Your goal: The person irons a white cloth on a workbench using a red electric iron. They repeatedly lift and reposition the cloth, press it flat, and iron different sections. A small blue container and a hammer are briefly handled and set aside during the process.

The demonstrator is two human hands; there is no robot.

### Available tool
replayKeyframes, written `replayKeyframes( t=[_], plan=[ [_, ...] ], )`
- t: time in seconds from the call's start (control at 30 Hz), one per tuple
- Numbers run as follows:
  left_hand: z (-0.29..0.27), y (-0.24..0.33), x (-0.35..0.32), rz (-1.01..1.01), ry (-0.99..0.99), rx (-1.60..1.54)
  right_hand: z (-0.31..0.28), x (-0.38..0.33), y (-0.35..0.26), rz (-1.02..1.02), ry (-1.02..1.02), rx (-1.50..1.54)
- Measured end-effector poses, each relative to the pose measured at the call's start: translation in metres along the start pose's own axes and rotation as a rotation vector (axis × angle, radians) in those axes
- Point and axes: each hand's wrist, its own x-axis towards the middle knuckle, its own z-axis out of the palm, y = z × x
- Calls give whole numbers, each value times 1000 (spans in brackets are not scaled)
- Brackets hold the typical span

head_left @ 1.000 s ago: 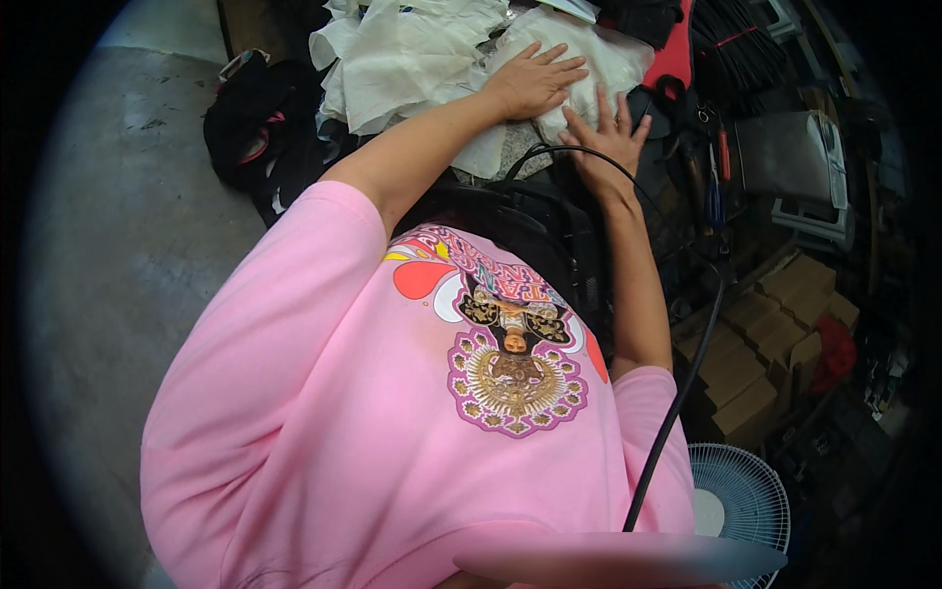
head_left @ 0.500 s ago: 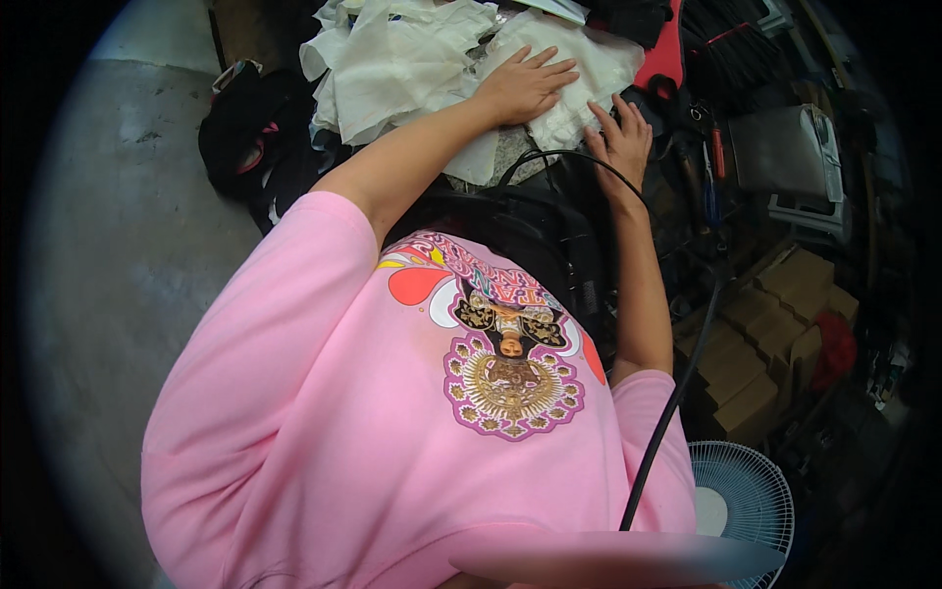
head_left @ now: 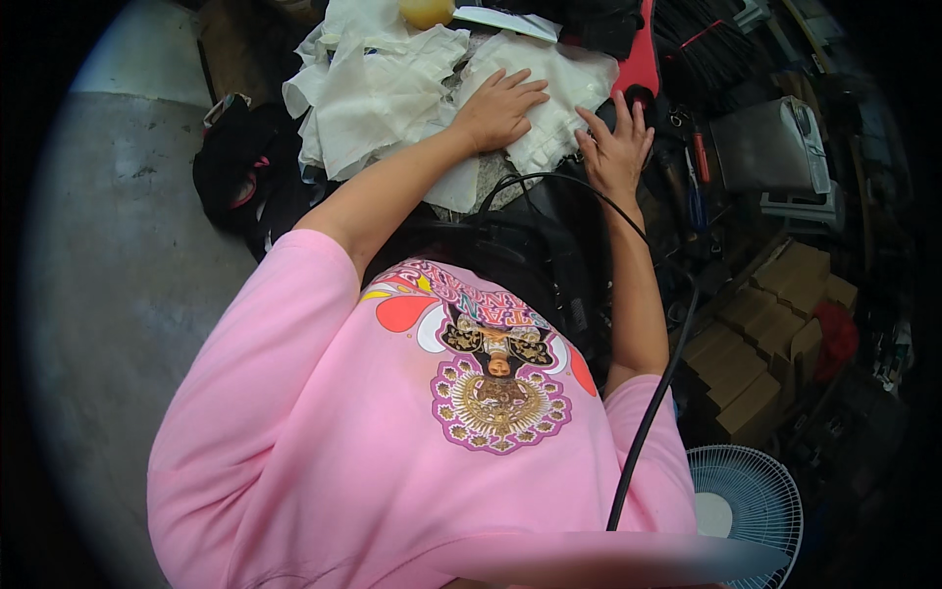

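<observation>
left hand (head_left: 496, 108) on cloth pile (head_left: 383, 83), right hand (head_left: 616, 147) just right, fan (head_left: 746, 501) lower right

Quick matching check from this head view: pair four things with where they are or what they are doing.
Things:
1. left hand
2. right hand
3. electric fan
4. cardboard boxes

Places or states:
a. lower right corner
b. flat on the white cloth
c. stacked at right, above the fan
d. at the cloth's right edge, fingers spread

Pairs: 1-b, 2-d, 3-a, 4-c
</observation>
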Motion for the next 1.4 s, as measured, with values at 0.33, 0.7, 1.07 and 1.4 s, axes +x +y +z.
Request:
replayKeyframes(
  t=[0.33, 0.7, 1.07, 1.4],
  plan=[
    [0, 1, -1, 14, 67, -3, 40, 30, 13, 72, -164, -360],
    [-1, 1, -1, 9, 44, 10, 8, 31, 11, 118, -235, -407],
    [1, 0, -2, 5, 66, 9, 25, -2, -12, -58, -90, -249],
    [5, -2, -2, 9, 64, 38, 9, -13, -23, -22, -25, 36]
  ],
)
